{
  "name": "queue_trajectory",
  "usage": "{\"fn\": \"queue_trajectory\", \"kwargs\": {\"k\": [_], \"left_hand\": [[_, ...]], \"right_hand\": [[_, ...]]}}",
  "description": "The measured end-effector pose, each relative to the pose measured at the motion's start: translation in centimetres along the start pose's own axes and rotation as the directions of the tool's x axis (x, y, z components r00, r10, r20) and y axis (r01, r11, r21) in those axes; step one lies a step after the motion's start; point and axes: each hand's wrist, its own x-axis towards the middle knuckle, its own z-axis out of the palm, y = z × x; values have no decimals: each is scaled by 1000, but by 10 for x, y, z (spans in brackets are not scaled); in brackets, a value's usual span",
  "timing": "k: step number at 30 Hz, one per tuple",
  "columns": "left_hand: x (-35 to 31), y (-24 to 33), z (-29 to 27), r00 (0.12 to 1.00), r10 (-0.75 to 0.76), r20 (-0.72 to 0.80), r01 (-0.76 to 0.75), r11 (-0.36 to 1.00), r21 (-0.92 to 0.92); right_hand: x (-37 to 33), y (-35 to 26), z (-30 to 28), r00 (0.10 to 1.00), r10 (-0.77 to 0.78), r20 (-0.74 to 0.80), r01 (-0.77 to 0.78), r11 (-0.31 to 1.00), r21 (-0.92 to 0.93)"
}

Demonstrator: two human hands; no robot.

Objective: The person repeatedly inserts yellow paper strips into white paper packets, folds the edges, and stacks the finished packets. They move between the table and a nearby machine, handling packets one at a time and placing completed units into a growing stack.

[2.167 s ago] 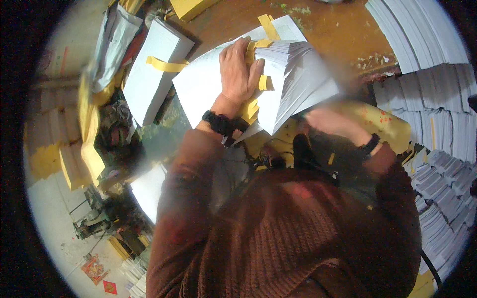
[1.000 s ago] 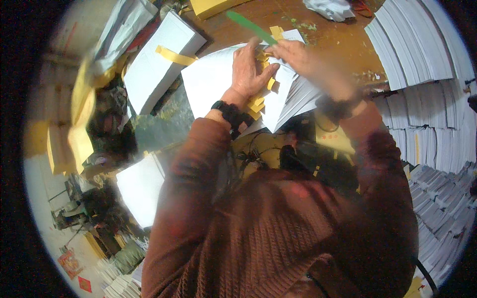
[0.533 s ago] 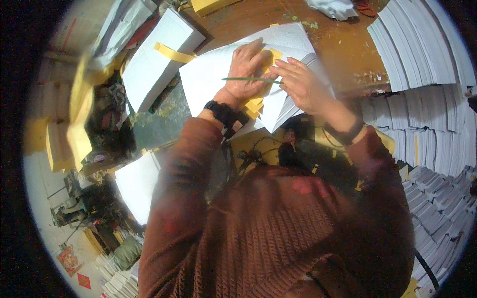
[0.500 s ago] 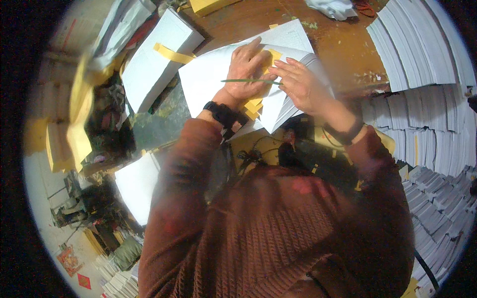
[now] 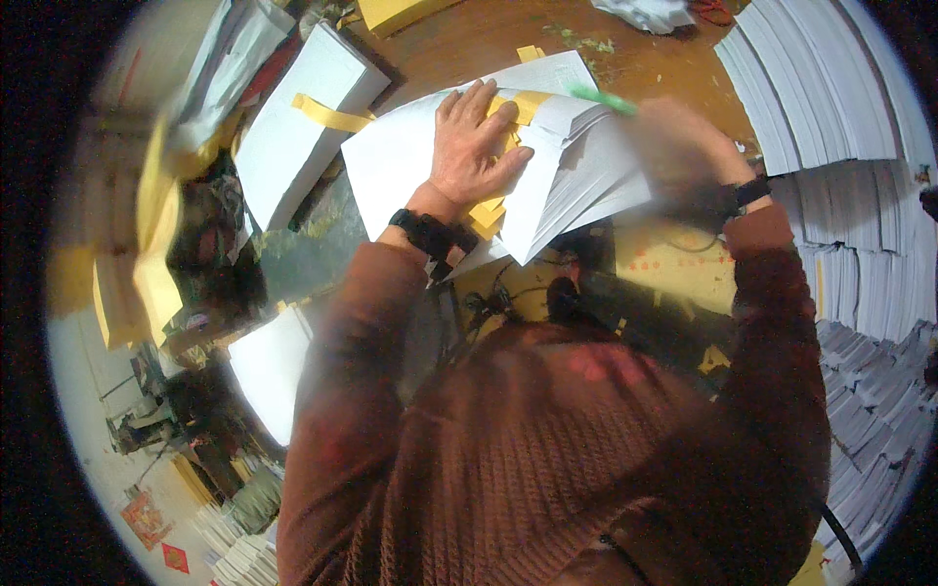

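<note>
My left hand (image 5: pixel 474 146) lies flat, fingers spread, on a white sheaf of large paper sheets (image 5: pixel 401 146). Beside its thumb, a staggered row of yellow paper strips (image 5: pixel 487 217) runs across the sheaf. The sheets' right side is bent up and fanned into separate layers. Beyond the right edge of the sheaf is my right hand (image 5: pixel 674 132), smeared by motion. A thin green strip-like tool (image 5: pixel 601 98) sticks out from its fingers to the left; its exact kind cannot be made out.
Left of the sheaf stands a thick white paper stack (image 5: pixel 303 127) with a yellow band (image 5: pixel 332 114). Tall piles of folded paper (image 5: pixel 811 88) line the right side. The brown tabletop (image 5: pixel 469 49) stretches behind. A white sheet stack (image 5: pixel 272 371) sits at lower left.
My right hand has swung right and away from the sheaf, carrying the green tool with it. My left hand stays on the paper, now with its fingers more spread.
</note>
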Motion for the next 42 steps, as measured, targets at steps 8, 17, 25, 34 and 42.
{"fn": "queue_trajectory", "kwargs": {"k": [8, 17, 25, 34, 42], "left_hand": [[-1, 1, 2, 998, -57, -7, 56, 998, -37], [-4, -3, 3, 989, -142, 27, 144, 986, -88], [-7, -4, 6, 995, -103, -12, 101, 992, -80], [-7, -5, 6, 999, -42, -19, 42, 999, -15], [-8, -4, 2, 990, -137, -25, 134, 986, -95]], "right_hand": [[-125, 13, 54, 859, 272, 434, -469, 760, 451], [-74, -91, 116, 957, 32, 287, -204, 778, 595], [15, -239, 283, 893, -384, 235, 240, 848, 473], [-48, -124, 27, 941, -340, 4, 260, 729, 633], [-78, -8, 16, 760, 368, 535, -515, 844, 151]]}}
